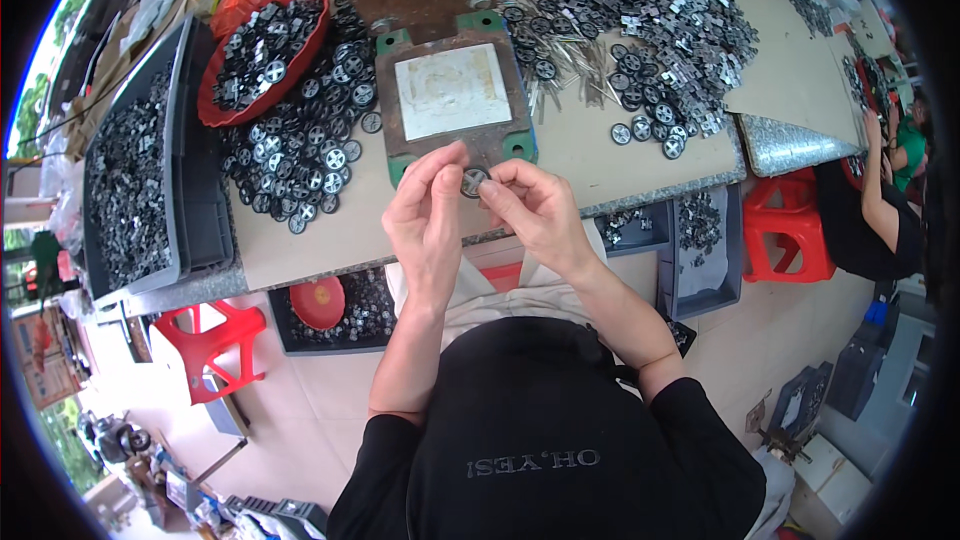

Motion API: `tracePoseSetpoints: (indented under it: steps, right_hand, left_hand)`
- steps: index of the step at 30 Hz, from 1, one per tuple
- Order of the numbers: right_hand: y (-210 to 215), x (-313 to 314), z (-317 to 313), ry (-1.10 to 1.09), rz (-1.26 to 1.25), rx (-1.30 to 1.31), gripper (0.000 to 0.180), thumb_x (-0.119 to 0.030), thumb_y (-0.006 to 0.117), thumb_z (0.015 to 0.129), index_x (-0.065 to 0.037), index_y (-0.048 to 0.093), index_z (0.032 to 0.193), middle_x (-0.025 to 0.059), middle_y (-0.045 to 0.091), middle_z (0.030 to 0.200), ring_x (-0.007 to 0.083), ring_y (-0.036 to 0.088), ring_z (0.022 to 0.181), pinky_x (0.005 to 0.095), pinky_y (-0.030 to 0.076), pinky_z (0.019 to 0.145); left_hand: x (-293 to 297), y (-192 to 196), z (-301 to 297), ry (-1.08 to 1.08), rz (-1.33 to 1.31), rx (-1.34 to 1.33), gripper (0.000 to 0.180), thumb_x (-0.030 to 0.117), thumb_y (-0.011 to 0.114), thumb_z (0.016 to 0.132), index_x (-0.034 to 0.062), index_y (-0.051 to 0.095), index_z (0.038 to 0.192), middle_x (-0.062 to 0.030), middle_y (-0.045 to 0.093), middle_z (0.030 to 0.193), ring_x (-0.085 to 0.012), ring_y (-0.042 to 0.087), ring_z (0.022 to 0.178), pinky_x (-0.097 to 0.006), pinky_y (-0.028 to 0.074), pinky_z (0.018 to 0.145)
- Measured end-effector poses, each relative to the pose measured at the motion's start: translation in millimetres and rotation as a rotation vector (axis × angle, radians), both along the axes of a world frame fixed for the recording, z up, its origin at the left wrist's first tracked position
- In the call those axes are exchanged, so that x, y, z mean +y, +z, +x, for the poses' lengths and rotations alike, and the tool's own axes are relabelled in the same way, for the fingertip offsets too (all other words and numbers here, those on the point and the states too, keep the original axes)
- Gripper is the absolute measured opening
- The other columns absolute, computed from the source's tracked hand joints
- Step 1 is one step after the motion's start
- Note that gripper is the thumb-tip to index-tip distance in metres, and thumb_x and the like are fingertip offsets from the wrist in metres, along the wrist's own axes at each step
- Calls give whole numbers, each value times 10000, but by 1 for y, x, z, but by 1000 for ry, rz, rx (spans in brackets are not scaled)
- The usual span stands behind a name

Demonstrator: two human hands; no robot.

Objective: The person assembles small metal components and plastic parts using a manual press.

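- The left hand (pixel 428 215) is raised over the table edge, its fingers (pixel 437 166) curled in, and their tips pinch the left rim of a small disc (pixel 474 181).
- The disc is round and dark, with a pale metal cross set in its face; it sits between the two sets of fingertips, touched from both sides.
- The right hand (pixel 540 210) pinches the disc's right rim with thumb and forefinger, while its other fingers (pixel 520 202) fold under.
- Much of the disc's rim is covered by the fingertips, and its far side is hidden; the detail of the cross is too small to make out.
- The disc's flat face is turned up toward the camera; being round, it shows no long axis, and how the cross arms lie cannot be told.
- Just beyond the fingertips lies a plate (pixel 455 90) with green corners and a pale square middle.
- Well left of the fingers, a red bowl (pixel 212 110) holds similar discs, with more heaped beside it.
- Beyond and to the right of the fingers spreads a pile (pixel 650 30) of dark and metal parts.
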State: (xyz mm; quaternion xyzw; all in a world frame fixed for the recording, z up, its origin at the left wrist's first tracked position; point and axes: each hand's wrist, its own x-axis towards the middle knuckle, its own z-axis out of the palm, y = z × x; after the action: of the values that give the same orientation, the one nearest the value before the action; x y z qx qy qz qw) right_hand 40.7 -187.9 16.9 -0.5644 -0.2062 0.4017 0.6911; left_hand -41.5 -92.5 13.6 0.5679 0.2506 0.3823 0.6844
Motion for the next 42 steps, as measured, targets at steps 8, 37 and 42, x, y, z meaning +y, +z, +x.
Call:
tracePoseSetpoints:
  steps: [8,37,42]
  right_hand:
    - [0,-27,8,-149,-28,-1367,180,-65,692,669,-50,590,817,71,587,790,249,576,665,332,460,566]
    - [-3,-24,112,-254,-261,-999,281,-4,537,778,-22,507,1057,166,585,903,317,594,831,375,472,695]
    - [18,-57,60,-133,27,-121,153,-68,540,879,-5,557,1017,30,607,855,69,572,748,210,474,638]
  left_hand:
    - [-19,-15,-11,-283,-395,-25,293,43,608,834,-21,563,1117,-102,610,1033,-124,582,888,-255,479,804]
    - [-22,-46,-11,-525,-634,-174,398,54,568,853,23,455,1234,-148,531,1145,-205,577,911,-323,486,827]
    - [-30,-35,6,-619,-732,-208,413,58,558,856,-10,438,1245,-152,519,1189,-239,571,1005,-357,442,908]
